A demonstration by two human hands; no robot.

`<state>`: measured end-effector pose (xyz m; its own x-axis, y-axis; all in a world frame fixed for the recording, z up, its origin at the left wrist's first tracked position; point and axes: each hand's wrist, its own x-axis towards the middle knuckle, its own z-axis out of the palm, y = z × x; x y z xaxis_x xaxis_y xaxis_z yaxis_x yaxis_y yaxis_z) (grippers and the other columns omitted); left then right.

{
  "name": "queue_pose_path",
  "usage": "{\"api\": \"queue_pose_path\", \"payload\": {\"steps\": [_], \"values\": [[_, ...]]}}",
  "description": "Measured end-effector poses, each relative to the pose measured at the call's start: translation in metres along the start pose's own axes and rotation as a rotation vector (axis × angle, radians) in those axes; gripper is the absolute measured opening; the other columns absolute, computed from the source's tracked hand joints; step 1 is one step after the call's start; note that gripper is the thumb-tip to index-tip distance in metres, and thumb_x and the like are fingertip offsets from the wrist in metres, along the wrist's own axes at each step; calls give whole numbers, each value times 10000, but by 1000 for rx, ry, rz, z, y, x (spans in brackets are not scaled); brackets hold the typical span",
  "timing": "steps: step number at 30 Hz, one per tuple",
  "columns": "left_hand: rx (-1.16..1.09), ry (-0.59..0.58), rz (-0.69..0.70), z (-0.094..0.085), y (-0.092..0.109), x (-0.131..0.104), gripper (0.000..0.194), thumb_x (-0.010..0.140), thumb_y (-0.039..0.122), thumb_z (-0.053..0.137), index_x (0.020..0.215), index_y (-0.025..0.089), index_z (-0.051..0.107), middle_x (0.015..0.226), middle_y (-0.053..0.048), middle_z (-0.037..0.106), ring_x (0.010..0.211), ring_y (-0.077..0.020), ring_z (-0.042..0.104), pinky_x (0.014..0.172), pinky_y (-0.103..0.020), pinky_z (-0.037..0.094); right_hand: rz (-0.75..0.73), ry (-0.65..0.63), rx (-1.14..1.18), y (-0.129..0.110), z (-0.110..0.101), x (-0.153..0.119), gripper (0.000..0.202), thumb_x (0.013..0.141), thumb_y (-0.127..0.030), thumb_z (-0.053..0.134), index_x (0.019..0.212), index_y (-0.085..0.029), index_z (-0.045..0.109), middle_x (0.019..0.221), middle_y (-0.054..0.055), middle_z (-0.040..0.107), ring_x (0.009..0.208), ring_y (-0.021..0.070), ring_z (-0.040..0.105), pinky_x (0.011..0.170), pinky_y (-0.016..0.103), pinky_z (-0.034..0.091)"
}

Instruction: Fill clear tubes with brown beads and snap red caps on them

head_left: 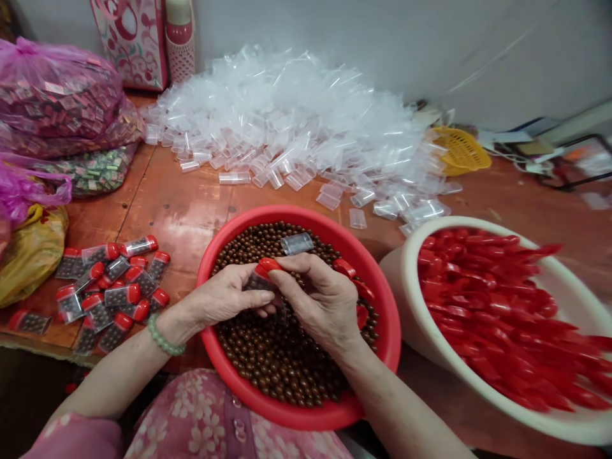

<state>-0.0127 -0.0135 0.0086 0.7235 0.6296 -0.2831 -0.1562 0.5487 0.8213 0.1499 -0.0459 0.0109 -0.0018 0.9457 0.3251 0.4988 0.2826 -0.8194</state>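
Over a red basin (393, 357) of small brown balls (282, 376), both hands meet at one small container. My left hand (229, 296) is closed around its clear plastic body (261, 280), which the fingers partly hide. With thumb and forefinger my right hand (320, 296) pinches the red cap (269, 264) at its top end. Just beyond the fingers, an uncapped clear tube (297, 243) lies on the balls. Several loose red caps (364, 291) rest inside the basin by its right wall.
Filled red-capped containers (115, 296) lie piled on the left of the table. A white tub (415, 319) of red caps (492, 306) stands at right. Clear tubes (296, 121) are heaped behind, beside a yellow basket (461, 150). Pink bags (57, 95) sit far left.
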Motion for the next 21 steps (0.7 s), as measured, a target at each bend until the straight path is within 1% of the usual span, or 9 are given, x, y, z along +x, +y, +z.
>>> {"api": "queue_pose_path", "payload": {"steps": [2, 4, 5, 7, 9, 11, 14, 18, 21], "values": [[-11, -8, 0, -1, -1, 0, 470, 642, 508, 807, 845, 126, 624, 737, -13, 605, 668, -110, 561, 644, -246, 464, -62, -21, -65, -2, -2, 2, 77, 898, -267, 600, 930, -240, 664, 805, 14, 716, 707, 159, 662, 674, 303, 542], [-12, -6, 17, -2, -3, 1, 447, 655, 500, 801, 826, 126, 625, 723, -7, 598, 655, -105, 544, 643, -243, 450, -163, -86, -148, -2, -5, 4, 97, 907, -268, 578, 970, -233, 643, 828, 31, 716, 724, 173, 665, 681, 320, 542], [-7, 5, 33, -3, -4, 1, 416, 676, 484, 790, 814, 126, 629, 723, -7, 597, 658, -103, 534, 649, -241, 440, -221, -129, -199, -2, -6, 5, 135, 900, -294, 587, 1009, -225, 627, 865, 50, 718, 755, 190, 670, 691, 335, 542], [9, 20, 57, -3, -5, 2, 344, 716, 436, 767, 784, 124, 639, 735, -13, 605, 686, -108, 528, 677, -241, 429, -330, -199, -323, -1, -9, 6, 316, 865, -393, 629, 1106, -195, 577, 952, 101, 708, 834, 240, 670, 720, 378, 540], [4, 29, 63, -3, -4, 3, 293, 731, 394, 754, 754, 123, 646, 737, -14, 610, 704, -113, 528, 703, -244, 429, -398, -240, -456, 0, -9, 5, 506, 824, -506, 653, 1169, -159, 524, 989, 141, 690, 871, 276, 654, 743, 411, 527], [-31, 35, 49, -2, -4, 4, 270, 710, 364, 771, 760, 125, 657, 736, -8, 614, 705, -113, 533, 720, -249, 438, -429, -254, -575, -1, -7, 5, 592, 822, -559, 631, 1201, -127, 488, 982, 159, 678, 876, 291, 642, 761, 425, 507], [-83, 69, 21, -1, -4, 6, 299, 666, 354, 808, 818, 129, 682, 750, -9, 629, 733, -121, 553, 743, -254, 453, -453, -269, -702, -4, -3, 5, 630, 851, -546, 591, 1245, -76, 446, 986, 181, 667, 892, 305, 628, 784, 438, 479], [-110, 70, -19, 0, -6, 8, 379, 639, 424, 822, 808, 111, 692, 700, -30, 628, 736, -146, 571, 716, -269, 464, -482, -327, -778, -6, 1, 6, 656, 858, -515, 578, 1279, -38, 418, 1011, 199, 660, 917, 319, 607, 805, 449, 456], [-136, 63, -8, 1, -7, 8, 413, 622, 451, 830, 815, 111, 695, 706, -33, 633, 722, -144, 568, 705, -270, 465, -491, -304, -762, -4, 4, 7, 561, 842, -426, 588, 1232, -47, 446, 953, 174, 653, 862, 295, 597, 772, 419, 458]]}}
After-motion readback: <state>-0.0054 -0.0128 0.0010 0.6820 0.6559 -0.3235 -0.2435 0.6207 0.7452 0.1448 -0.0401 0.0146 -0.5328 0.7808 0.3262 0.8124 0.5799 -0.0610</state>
